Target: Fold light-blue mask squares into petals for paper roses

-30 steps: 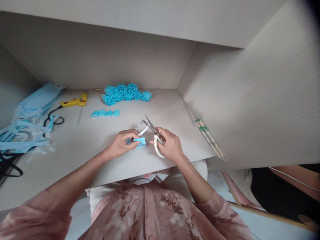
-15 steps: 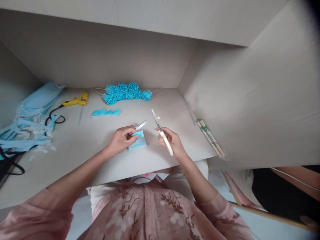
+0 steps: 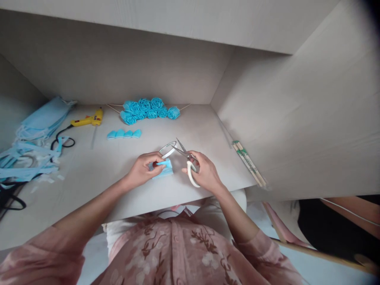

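Note:
My left hand (image 3: 146,169) is closed on a folded piece of blue face-mask fabric (image 3: 167,167). It also grips a thin white roll of tape (image 3: 170,153), which stands up beyond the fingertips. In my right hand (image 3: 205,171) are white-handled scissors (image 3: 190,159). Their blades are parted and point toward the tape roll, with the tips close to its right edge; whether they touch it I cannot tell. Behind my hands lies a scalloped blue strip (image 3: 124,134), and farther back a pile of blue fabric roses (image 3: 145,110) on sticks.
A yellow glue gun (image 3: 90,118) with a black cord rests at the left. Stacked blue face masks (image 3: 43,118) and cut mask scraps (image 3: 29,160) lie farther left. Packaged wooden sticks (image 3: 249,163) lie by the right wall. A shelf (image 3: 166,19) overhangs the table.
The scissors have turned left toward the tape and their blades have parted. The tape roll has tilted to show more of its ring. The small white bit at the blades is no longer visible.

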The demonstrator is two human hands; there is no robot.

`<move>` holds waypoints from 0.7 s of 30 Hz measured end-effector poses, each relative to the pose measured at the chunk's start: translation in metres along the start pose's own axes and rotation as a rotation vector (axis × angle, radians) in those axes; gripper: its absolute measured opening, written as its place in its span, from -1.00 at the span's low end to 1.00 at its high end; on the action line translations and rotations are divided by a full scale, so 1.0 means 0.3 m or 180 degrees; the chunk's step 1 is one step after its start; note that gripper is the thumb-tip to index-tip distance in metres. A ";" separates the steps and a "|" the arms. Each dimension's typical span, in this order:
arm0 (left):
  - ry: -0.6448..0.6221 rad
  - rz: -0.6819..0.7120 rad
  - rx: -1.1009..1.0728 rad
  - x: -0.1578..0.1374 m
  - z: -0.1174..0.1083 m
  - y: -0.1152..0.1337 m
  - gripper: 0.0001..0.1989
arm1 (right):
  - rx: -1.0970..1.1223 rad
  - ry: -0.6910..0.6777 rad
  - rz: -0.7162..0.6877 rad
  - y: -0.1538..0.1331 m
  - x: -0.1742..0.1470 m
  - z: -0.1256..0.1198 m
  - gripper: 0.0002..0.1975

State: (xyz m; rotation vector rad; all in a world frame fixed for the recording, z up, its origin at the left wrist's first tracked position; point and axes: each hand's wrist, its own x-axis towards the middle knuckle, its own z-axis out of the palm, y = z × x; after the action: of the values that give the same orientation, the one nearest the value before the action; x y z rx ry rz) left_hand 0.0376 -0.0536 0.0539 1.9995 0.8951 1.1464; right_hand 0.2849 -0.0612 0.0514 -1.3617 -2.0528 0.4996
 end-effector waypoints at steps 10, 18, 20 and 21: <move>-0.0199 0.0456 0.0068 -0.003 -0.002 -0.007 -0.91 | 0.0207 0.0011 0.0146 0.012 0.003 -0.011 -0.55; -0.0168 0.0555 0.0064 -0.003 -0.002 -0.006 -0.92 | 0.0202 -0.0004 0.0062 -0.015 -0.005 -0.020 -0.73; -0.0138 0.0553 0.0058 -0.003 -0.003 -0.008 -0.94 | 0.0290 -0.0032 0.0090 -0.016 -0.006 -0.021 -0.76; -0.0123 0.0553 0.0059 -0.003 -0.003 -0.008 -0.94 | 0.0351 -0.0047 0.0114 -0.016 -0.006 -0.020 -0.76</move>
State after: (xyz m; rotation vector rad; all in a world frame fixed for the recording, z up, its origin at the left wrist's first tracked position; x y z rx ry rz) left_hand 0.0359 -0.0528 0.0519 2.1410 0.7264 1.1928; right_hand 0.2863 -0.0648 0.0584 -1.3349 -1.9850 0.6307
